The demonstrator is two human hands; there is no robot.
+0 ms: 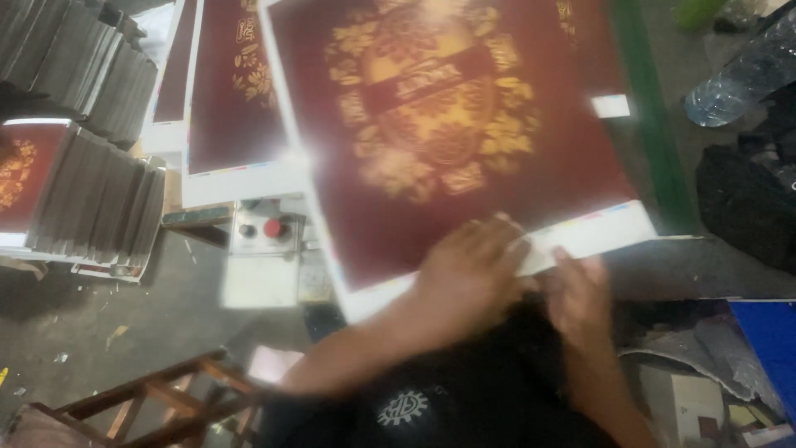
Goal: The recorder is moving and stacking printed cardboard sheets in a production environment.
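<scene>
Where glossy maroon sheet (448,124) ends in white margin, left hand (468,270) lies flat, right hand (576,290) pinches edge.

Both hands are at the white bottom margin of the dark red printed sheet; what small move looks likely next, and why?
Probably sliding or lifting the sheet by that margin. The left hand lies flat on the bottom edge, the right hand pinches the white strip beside it, and similar sheets lie to the left.
</scene>
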